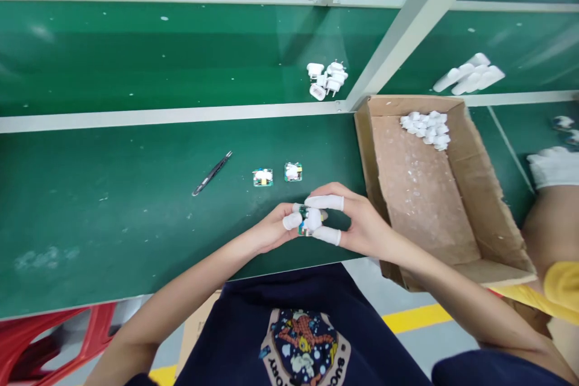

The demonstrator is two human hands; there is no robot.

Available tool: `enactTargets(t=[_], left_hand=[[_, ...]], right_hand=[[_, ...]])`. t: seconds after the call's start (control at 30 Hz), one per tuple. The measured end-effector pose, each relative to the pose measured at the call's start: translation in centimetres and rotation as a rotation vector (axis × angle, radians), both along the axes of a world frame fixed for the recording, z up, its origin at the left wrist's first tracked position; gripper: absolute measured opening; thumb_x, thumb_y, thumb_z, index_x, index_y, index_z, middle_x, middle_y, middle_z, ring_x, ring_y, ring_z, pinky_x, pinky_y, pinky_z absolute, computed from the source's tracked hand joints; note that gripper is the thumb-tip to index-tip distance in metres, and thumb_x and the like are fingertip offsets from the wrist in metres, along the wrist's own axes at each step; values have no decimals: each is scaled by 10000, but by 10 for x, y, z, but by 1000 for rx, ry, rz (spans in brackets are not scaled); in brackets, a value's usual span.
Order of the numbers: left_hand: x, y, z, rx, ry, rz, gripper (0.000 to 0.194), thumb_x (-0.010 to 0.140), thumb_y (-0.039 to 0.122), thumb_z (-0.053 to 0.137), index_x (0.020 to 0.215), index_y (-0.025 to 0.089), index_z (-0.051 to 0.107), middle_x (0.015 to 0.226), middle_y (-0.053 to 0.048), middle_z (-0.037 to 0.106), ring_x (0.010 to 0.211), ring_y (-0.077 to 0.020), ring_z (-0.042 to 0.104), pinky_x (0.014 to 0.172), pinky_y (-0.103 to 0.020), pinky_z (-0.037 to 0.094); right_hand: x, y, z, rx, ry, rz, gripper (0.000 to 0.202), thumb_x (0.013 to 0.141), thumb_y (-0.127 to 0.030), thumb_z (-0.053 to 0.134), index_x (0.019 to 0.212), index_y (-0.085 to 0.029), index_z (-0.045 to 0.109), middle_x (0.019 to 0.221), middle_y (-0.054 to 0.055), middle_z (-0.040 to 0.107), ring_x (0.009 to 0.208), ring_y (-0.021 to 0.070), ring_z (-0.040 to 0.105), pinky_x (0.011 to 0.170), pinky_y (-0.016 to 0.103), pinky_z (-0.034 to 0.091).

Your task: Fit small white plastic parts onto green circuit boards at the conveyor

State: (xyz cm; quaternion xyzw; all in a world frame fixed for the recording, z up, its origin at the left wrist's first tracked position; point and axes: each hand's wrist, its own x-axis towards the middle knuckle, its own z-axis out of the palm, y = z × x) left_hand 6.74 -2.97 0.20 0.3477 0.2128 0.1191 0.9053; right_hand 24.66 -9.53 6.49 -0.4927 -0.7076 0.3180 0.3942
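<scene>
A small circuit board with white material on it (311, 221) is held between both hands above the front edge of the green table. My left hand (281, 226) pinches its left side, a white cot on the thumb. On its right side, my right hand (350, 220) grips with fingers in white cots. Two similar circuit boards lie just beyond the hands, one at the left (263, 177) and one at the right (293, 172). Black tweezers (212, 174) rest on the table further left.
To the right stands an open cardboard box (493, 193) with small white parts (427, 128) inside. White plug pieces (327, 79) lie behind the metal rail (181, 116). A co-worker's gloved hand (555, 167) is at the far right.
</scene>
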Motion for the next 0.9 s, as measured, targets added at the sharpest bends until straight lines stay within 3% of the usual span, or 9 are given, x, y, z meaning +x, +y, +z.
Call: enactTargets(t=[0.1, 0.23, 0.43, 0.57, 0.77, 0.9], left_hand=[[-1, 3, 4, 67, 61, 41, 523, 582, 592, 796, 824, 134, 727, 744, -59, 695, 711, -176, 644, 720, -284, 528], [-3, 10, 1, 121, 209, 36, 454, 577, 553, 806, 820, 175, 740, 812, -70, 720, 830, -255, 663, 738, -343, 566], [-1, 24, -10, 148, 413, 74, 320, 588, 528, 806, 778, 276, 753, 844, 12, 739, 781, -219, 654, 725, -332, 598], [-1, 24, -11, 124, 429, 65, 368, 547, 479, 837, 855, 296, 753, 953, 14, 742, 929, -276, 651, 750, -350, 605], [0, 25, -14, 23, 486, 135, 487, 357, 393, 904, 776, 211, 736, 894, -62, 746, 999, -351, 635, 741, -365, 609], [6, 24, -10, 12, 553, 191, 499, 206, 274, 904, 660, 222, 703, 767, -39, 739, 965, -365, 647, 679, -351, 614]], right_hand=[[-2, 3, 2, -19, 21, -35, 291, 813, -228, 677, 1088, -190, 592, 1051, 82, 637, 977, 179, 598, 853, 337, 511], [3, 12, 0, -83, 18, 51, 331, 805, -292, 697, 1072, -125, 596, 1120, 98, 611, 1019, 153, 597, 893, 253, 488], [10, 20, -6, -147, -76, 69, 274, 857, -224, 624, 1081, -72, 581, 1170, 118, 584, 1051, 141, 573, 910, 187, 443], [10, 19, -5, -144, -58, 89, 291, 860, -201, 624, 1102, -48, 580, 1179, 123, 578, 1066, 132, 558, 914, 162, 418], [9, 17, -7, -119, 33, 64, 288, 857, -244, 614, 1081, -63, 605, 1088, 99, 579, 952, 131, 563, 853, 178, 432], [8, 17, -1, -139, 13, 57, 258, 831, -261, 627, 1037, -106, 617, 983, 56, 566, 917, 142, 545, 810, 190, 433]])
